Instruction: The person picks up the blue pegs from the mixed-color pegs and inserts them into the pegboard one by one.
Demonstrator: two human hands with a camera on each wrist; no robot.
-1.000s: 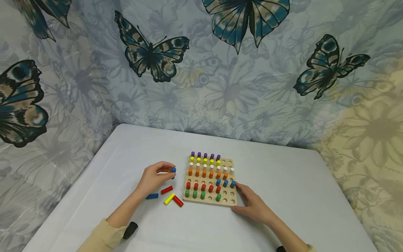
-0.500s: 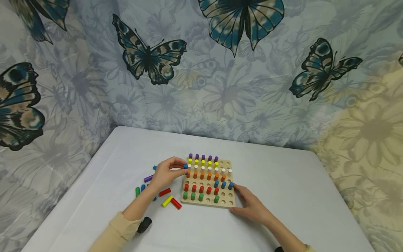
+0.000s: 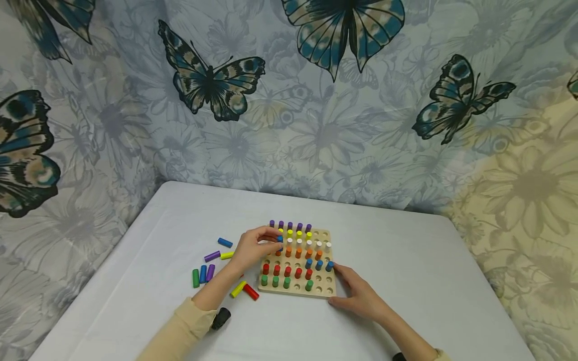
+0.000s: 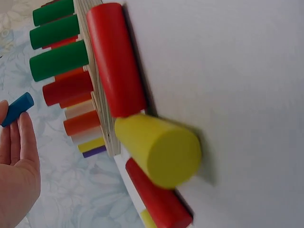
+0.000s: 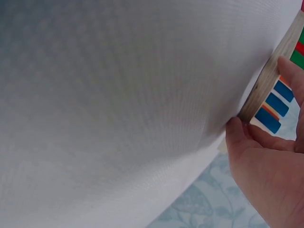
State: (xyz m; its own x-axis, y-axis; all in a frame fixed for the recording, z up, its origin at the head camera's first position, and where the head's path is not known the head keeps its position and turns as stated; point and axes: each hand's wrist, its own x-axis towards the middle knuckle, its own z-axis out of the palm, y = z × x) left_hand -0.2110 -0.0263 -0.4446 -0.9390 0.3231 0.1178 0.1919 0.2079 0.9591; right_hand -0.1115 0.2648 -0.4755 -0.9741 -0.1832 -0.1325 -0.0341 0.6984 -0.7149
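Observation:
The left hand pinches a blue peg over the left side of the wooden pegboard. In the left wrist view that blue peg is held between thumb and fingertips, away from the board's pegs. At the board's right edge, the right hand grips the corner and side; its thumb and fingers touch the wood in the right wrist view. Rows of purple, yellow, white, orange, blue, red and green pegs stand in the board. The left hand hides some of the left holes.
Loose pegs lie left of the board: a blue one, a purple one, a green one, a red one and several others. Behind the white table is a butterfly-patterned wall covering.
The left hand has carried the blue peg rightward from beside the board to above its left part, uncovering loose pegs behind. The right hand stays at the board's edge. The view has shifted slightly.

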